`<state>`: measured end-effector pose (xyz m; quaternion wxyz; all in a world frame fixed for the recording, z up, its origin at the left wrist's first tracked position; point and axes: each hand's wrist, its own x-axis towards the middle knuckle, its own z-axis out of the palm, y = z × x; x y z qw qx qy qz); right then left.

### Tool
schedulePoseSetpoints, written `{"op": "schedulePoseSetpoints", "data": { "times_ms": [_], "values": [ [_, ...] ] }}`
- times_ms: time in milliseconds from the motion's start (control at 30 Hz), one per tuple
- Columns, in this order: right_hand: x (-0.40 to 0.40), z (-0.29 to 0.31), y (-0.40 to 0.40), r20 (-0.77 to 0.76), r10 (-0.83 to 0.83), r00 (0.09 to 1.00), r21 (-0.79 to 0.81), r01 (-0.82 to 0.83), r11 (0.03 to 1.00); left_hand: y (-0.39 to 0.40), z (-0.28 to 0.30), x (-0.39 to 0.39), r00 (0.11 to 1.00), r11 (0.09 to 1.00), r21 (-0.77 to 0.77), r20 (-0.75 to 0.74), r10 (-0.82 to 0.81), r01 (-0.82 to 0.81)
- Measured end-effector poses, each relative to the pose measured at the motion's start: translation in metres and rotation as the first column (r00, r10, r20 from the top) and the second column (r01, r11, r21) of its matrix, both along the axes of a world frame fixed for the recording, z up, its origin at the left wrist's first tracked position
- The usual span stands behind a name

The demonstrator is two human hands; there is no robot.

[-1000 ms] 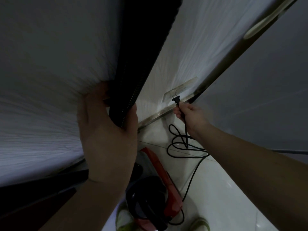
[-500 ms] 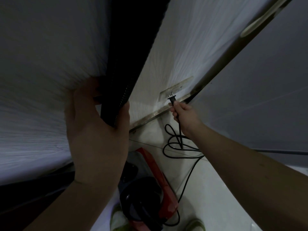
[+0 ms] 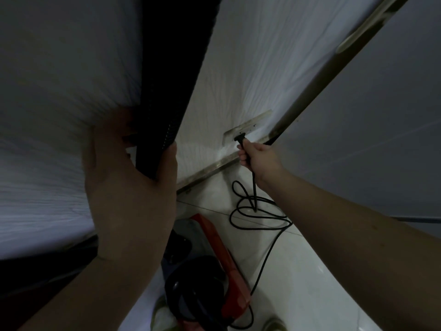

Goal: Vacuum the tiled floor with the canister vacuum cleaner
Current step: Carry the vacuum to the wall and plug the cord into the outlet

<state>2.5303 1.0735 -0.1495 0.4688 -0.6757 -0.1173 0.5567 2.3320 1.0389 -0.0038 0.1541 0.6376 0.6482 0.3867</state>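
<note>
Plugging in before any vacuuming starts.

The right hand [image 3: 256, 157] is clamped on the plug [image 3: 239, 139], its prongs right at the wall socket [image 3: 248, 125] and not clearly seated. The left hand [image 3: 128, 185] is wrapped around a dark panel edge [image 3: 164, 115] left of the socket. The canister vacuum cleaner [image 3: 205, 278] sits on the tiled floor [image 3: 298, 271] below the socket, its cord [image 3: 257, 216] coiled loosely. All floor cleaning seems left to do.
</note>
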Motion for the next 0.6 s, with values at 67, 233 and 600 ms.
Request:
{"op": "schedulePoseSetpoints", "data": {
  "times_ms": [67,233,600],
  "values": [
    [-0.002,-0.004,-0.001,0.012,-0.003,1.000,0.012,0.003,1.000,-0.002,-0.005,-0.002,0.999,1.000,0.010,0.038,0.003,-0.003],
    [-0.003,-0.002,-0.006,0.028,0.031,0.999,-0.010,-0.031,0.999,-0.005,-0.002,-0.002,0.999,1.000,-0.014,0.041,0.022,-0.021],
    [-0.074,0.023,-0.136,0.727,0.391,0.564,-0.303,-0.247,0.920,0.003,0.020,-0.016,0.989,0.995,-0.001,-0.109,-0.098,0.098]
  ]
}}
